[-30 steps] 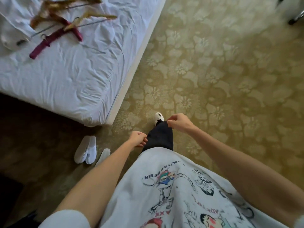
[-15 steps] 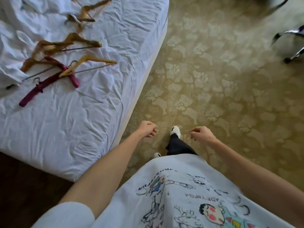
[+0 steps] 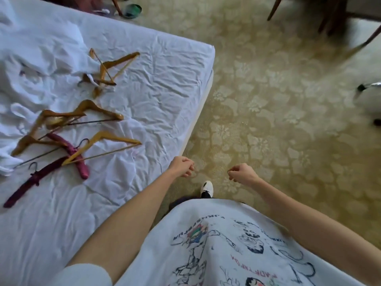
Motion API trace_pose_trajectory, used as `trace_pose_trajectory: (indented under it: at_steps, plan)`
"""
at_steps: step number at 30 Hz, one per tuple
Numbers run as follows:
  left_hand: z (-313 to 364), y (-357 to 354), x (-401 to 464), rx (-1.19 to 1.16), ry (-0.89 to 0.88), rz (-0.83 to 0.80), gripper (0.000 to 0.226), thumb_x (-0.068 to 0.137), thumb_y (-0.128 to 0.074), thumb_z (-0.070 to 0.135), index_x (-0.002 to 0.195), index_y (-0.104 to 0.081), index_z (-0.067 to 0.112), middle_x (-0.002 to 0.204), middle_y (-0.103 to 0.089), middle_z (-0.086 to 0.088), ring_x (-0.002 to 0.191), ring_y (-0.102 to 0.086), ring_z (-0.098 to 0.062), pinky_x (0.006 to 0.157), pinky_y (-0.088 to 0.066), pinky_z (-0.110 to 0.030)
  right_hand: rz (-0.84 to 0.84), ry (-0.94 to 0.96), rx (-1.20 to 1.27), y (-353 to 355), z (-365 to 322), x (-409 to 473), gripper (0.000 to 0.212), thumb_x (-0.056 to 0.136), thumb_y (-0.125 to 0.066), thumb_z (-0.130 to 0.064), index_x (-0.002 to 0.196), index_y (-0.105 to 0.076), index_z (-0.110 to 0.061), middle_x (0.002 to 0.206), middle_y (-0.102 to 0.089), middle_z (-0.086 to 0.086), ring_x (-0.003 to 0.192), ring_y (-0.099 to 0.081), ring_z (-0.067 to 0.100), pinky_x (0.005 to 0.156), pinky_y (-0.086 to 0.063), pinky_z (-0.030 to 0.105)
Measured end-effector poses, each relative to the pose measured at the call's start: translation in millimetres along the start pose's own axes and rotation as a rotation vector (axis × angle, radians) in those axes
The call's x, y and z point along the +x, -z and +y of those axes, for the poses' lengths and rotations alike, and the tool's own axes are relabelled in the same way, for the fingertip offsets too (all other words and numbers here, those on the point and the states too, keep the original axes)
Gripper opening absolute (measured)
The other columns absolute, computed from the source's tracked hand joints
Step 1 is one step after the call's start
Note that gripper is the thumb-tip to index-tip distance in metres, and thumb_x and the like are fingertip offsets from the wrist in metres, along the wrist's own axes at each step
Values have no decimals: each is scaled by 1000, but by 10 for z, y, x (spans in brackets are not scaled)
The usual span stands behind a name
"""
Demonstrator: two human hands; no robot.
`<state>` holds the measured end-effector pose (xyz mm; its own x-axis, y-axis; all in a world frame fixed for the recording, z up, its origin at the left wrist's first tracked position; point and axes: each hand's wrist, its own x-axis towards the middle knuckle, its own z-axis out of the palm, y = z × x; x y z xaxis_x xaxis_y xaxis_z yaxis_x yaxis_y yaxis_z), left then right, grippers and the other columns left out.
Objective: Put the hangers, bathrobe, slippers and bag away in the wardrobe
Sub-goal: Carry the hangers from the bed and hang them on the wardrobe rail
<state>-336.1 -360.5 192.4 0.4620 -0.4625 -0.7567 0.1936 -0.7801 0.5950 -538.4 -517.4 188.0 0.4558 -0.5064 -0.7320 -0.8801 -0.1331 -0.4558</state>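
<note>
Several wooden hangers (image 3: 97, 109) lie scattered on the white bed (image 3: 156, 96), with two padded maroon hangers (image 3: 68, 149) among them at the left. A crumpled white bathrobe (image 3: 37, 65) is heaped at the bed's far left. My left hand (image 3: 182, 166) hangs over the bed's corner edge, fingers loosely curled, holding nothing. My right hand (image 3: 242, 174) hovers over the carpet, also loosely curled and empty. Both hands are to the right of the hangers. The slippers, bag and wardrobe are out of view.
Patterned green-gold carpet (image 3: 278, 100) spreads to the right of the bed. Wooden chair legs (image 3: 329, 15) stand at the top right, and a chrome-legged item (image 3: 369, 87) sits at the right edge. My white shoe (image 3: 206, 187) shows below the hands.
The view has swung up along the bed as I stepped forward; more hangers and the bathrobe came into sight, the slippers on the floor dropped out. Both hands stayed empty.
</note>
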Motion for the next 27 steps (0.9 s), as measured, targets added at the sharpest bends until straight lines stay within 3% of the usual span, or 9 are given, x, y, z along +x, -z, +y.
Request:
trace_pose_trajectory:
  at_steps: [2,8,10,15,20,24,27]
  plan:
    - [178,221,248,-44,31,52,18,98,-56,14,104,-69,3,83,-70,-7,59,-62,-12,51,-50,-21,-20,76,-15,238,-485,352,23,95,-57,-19,102,-74,-5,94,-76,10,79,-68,19,80,-59,39]
    - [544,718,772,-154,174,140,15,96,-58,16,90,-66,5,84,-69,-9,65,-62,-18,56,-53,-24,-81,310,-84,726,-1910,996,23,93,-56,-16,104,-74,-8,96,-75,6,82,-67,17,75,-56,33]
    - [660,840,1051,-179,241,144,15,95,-57,16,87,-64,6,86,-69,-12,63,-61,-19,55,-50,-25,-117,353,-128,857,-2229,1299,25,92,-56,-16,108,-74,-11,99,-75,4,86,-67,16,71,-50,26]
    - [1193,1203,1828,-294,278,190,11,91,-59,12,86,-65,5,82,-67,-11,54,-58,-17,47,-46,-22,-164,335,-164,1341,-2814,2206,23,92,-57,-14,106,-74,-10,90,-72,1,85,-69,18,74,-54,28]
    - [1903,1577,2479,-348,235,241,21,91,-60,18,95,-71,1,85,-72,-9,62,-64,-17,57,-53,-25,-183,290,-280,1996,-3177,3079,18,96,-57,-14,103,-74,-11,89,-71,1,80,-64,15,82,-54,32]
    - [2541,1898,2930,-407,197,293,18,90,-59,17,96,-71,4,85,-73,-8,61,-64,-14,58,-54,-24,-198,268,-358,2497,-3437,3843,16,95,-60,-15,100,-73,-9,83,-71,2,72,-65,15,76,-54,33]
    - [2920,2106,3167,-470,197,313,20,89,-60,18,97,-72,3,85,-72,-7,63,-64,-14,62,-54,-26,-205,260,-396,2733,-3692,4327,14,91,-61,-15,83,-72,-11,76,-72,4,69,-65,22,72,-56,38]
